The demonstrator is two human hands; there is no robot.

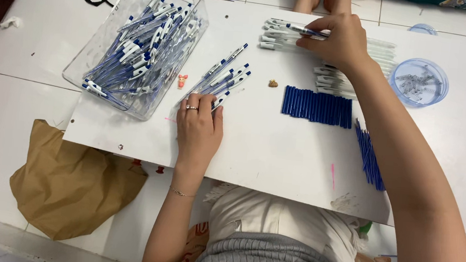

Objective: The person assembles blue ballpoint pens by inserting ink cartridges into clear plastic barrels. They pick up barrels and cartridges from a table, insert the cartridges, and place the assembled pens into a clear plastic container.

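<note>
Right hand [341, 42], in the upper middle of the frame, pinches one clear pen barrel [305, 31] between thumb and fingertips, holding it just over the row of clear barrels [279, 36] laid side by side on the white board [277, 146]. Left hand [199, 125], at centre left, lies flat and relaxed on the board, grasping nothing; its fingertips touch the near ends of a small fan of finished pens [224, 79] with blue and white parts.

Going outward, a row of dark blue caps [318, 106] lies to the right of centre, and just beside it, further right, a sheaf of thin blue refills [370, 158] slants toward the lower right. A round clear dish [420, 80] at the upper right holds small metal parts, too small to tell apart. At the upper left a clear plastic tray [139, 42] is heaped with assembled pens. Two tiny trinkets rest on the board between tray and caps. A brown paper bag [69, 181] sits on the tiled floor at the lower left.

Judging by its looks, the barrel is light, stiff and smooth, so it could roll or slip; a pinch near its middle, as the hand has it, seems the steadiest hold. The refills look thin and likely to bend.
</note>
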